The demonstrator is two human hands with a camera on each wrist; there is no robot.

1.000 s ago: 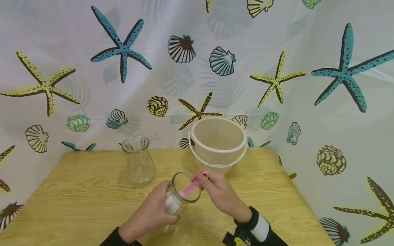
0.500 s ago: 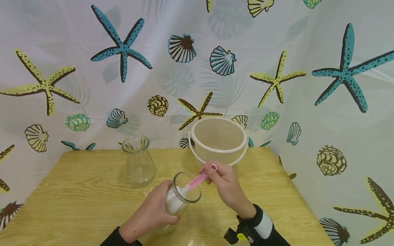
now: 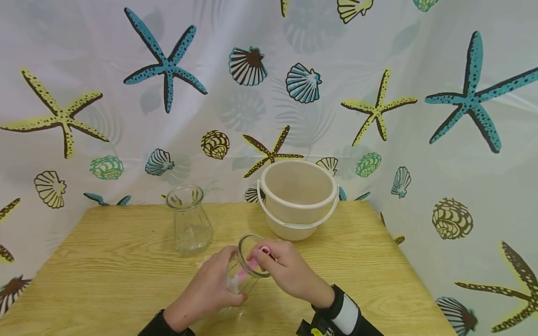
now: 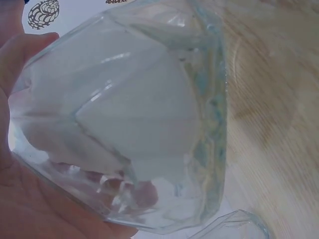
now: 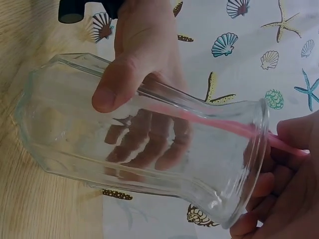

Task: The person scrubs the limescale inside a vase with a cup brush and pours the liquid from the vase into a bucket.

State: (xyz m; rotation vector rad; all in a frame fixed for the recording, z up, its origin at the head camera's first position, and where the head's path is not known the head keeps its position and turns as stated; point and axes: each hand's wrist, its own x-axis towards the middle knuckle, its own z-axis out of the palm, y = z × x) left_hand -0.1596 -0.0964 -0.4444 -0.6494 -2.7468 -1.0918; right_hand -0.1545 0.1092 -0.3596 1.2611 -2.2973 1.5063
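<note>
My left hand (image 3: pixel 210 287) grips a clear glass jar (image 3: pixel 249 283) round its body, tilted with its mouth up and to the right. In the left wrist view the faceted jar (image 4: pixel 144 99) fills the middle, with a whitish mass showing through the glass. My right hand (image 3: pixel 290 270) pinches a pink-handled bottle brush (image 3: pixel 242 274) by the ring end, fingers at the jar's rim. Through the glass in the right wrist view, the pink handle (image 5: pixel 234 128) runs lengthwise inside. The brush's white head is mostly hidden by my left hand.
A second glass jar (image 3: pixel 191 228) stands upright behind the left hand. Farther right at the back is a cream bucket (image 3: pixel 290 217) with its white handle lowered. A patterned curtain (image 3: pixel 269 107) borders the wooden table (image 3: pixel 117 261) at the back and right.
My right hand first drew the brush up and to the right, then pushed it back down, deeper into the jar. The left hand and its jar have barely moved.
</note>
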